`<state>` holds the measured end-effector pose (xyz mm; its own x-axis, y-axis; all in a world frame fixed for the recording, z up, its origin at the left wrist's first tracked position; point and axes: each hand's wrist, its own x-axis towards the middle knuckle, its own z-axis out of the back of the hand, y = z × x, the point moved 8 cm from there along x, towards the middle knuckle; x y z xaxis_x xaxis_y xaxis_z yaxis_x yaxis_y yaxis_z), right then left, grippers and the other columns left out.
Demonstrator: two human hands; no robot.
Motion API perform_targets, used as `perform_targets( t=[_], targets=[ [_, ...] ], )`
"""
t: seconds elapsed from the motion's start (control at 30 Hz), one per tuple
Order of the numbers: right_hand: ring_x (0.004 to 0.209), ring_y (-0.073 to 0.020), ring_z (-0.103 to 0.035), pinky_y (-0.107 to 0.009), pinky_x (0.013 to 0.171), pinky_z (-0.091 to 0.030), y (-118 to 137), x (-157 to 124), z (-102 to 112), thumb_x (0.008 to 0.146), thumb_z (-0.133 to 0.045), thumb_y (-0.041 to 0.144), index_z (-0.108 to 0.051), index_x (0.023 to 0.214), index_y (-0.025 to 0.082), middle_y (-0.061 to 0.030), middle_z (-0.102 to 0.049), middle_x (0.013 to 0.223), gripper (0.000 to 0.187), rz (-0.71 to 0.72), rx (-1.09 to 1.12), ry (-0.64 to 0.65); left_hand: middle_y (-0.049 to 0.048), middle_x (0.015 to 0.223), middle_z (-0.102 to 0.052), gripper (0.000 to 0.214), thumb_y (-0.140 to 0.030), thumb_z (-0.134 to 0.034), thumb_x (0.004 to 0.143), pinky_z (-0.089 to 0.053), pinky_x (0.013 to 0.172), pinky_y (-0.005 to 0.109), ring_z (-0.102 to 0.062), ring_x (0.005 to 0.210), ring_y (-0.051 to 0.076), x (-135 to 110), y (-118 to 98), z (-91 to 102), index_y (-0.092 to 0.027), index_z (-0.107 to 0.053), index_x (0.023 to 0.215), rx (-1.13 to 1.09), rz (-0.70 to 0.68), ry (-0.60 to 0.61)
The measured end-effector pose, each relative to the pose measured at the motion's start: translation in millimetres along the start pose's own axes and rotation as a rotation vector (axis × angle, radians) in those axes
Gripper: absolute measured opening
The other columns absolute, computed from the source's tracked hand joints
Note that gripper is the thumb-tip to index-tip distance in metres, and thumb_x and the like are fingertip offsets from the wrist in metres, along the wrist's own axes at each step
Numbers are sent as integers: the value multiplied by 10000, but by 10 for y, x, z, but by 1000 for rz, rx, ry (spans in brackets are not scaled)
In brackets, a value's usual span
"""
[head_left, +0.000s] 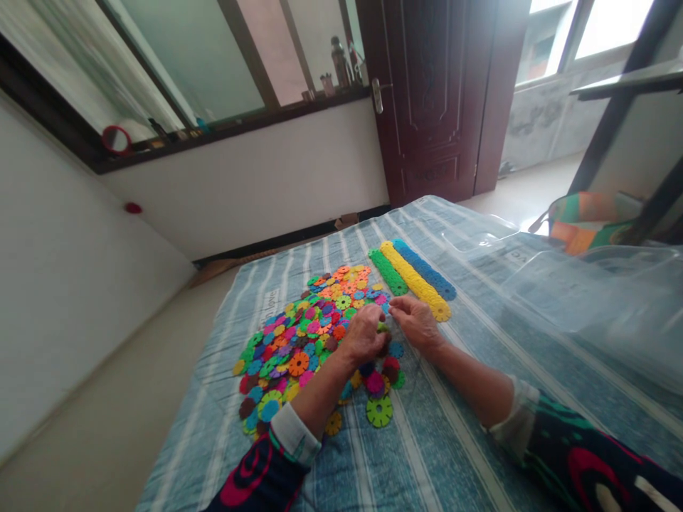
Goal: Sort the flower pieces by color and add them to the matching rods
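Observation:
A heap of colourful notched plastic discs [320, 331] spreads over the striped bed cover [427, 441]. Over the heap's right side, my left hand [364, 336] has curled fingers, with a yellow-green disc [382, 327] showing at them. My right hand [415, 321] faces it just to the right, thumb and fingertips pinched together; what is in the pinch is too small to make out. Beyond my hands lie three rows of overlapping discs: a green row [388, 272], a yellow row [415, 279] and a blue row [425, 270]. One lime-green disc [379, 411] rests near me.
On the right of the bed stands a clear plastic box [576, 284], with a clear lid [480, 233] behind it. A colourful bag [592, 220] is past the bed's right edge. A dark red door [427, 99] and a window ledge [240, 128] stand beyond.

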<state>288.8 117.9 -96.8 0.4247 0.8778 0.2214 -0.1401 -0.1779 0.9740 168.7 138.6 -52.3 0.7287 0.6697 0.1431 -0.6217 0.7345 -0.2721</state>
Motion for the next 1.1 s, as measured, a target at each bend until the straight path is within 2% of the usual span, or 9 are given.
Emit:
perform_targets(
  t=[0.1,0.17,0.27,0.37,0.53,0.67,0.77,0.97,1.1],
  targets=[
    [759,-205,-677,-351,779,-536,29,-11,-6,755,-608,347,-712,840,193,-36,-738,789,204,23,-2,7,79,1081,-634,243,-190,-640,706,-470,959,419,-574,1066,261,-28,7,5,-201,-592,944,8,6,-17],
    [757,-205,-676,-352,782,-534,46,-18,-4,752,-608,346,-713,832,193,-38,-739,792,202,27,-3,4,88,1098,-628,184,-211,-664,703,-456,981,442,-559,1102,281,-38,24,8,-199,-600,875,16,16,-20],
    [749,-201,-670,-348,778,-533,71,-27,-8,744,-613,346,-715,819,200,-29,-737,778,193,30,-12,9,85,1066,-623,139,-221,-685,698,-465,963,441,-557,1090,286,-46,51,9,-198,-565,764,20,34,-26],
    [736,-195,-661,-341,771,-530,93,-36,-18,744,-605,341,-714,794,207,-20,-735,762,180,42,-15,24,68,1028,-621,162,-182,-670,688,-475,935,422,-558,1065,266,-61,45,16,-206,-535,774,16,42,-49],
    [742,-193,-653,-330,763,-515,100,-48,-30,748,-589,350,-706,780,214,-18,-728,772,183,47,-15,49,38,884,-620,134,-125,-594,704,-484,842,360,-575,929,224,-166,-36,47,-218,-524,768,27,57,-70],
    [757,-201,-653,-334,771,-505,108,-55,-33,738,-590,341,-712,791,212,-25,-726,784,185,33,-22,76,17,762,-602,65,-183,-584,775,-467,733,306,-581,786,193,-293,-31,111,-220,-544,739,50,88,-70],
    [763,-202,-651,-330,758,-501,136,-62,-34,738,-589,335,-716,792,211,-23,-726,782,185,32,-26,88,-8,711,-606,83,-260,-593,820,-449,678,269,-586,703,164,-313,127,241,-222,-570,750,51,153,-98],
    [769,-206,-659,-328,752,-499,154,-81,-53,721,-597,304,-720,768,217,-11,-728,768,157,10,-20,91,14,758,-665,94,-269,-552,846,-452,739,284,-636,762,186,-124,697,704,-208,-614,811,95,319,-231],
    [760,-204,-655,-324,757,-494,158,-89,-54,713,-594,294,-724,765,216,-9,-728,765,160,2,-24,85,32,791,-686,128,-289,-581,817,-465,754,292,-652,794,206,39,959,802,-188,-652,852,114,385,-236]
  ],
)
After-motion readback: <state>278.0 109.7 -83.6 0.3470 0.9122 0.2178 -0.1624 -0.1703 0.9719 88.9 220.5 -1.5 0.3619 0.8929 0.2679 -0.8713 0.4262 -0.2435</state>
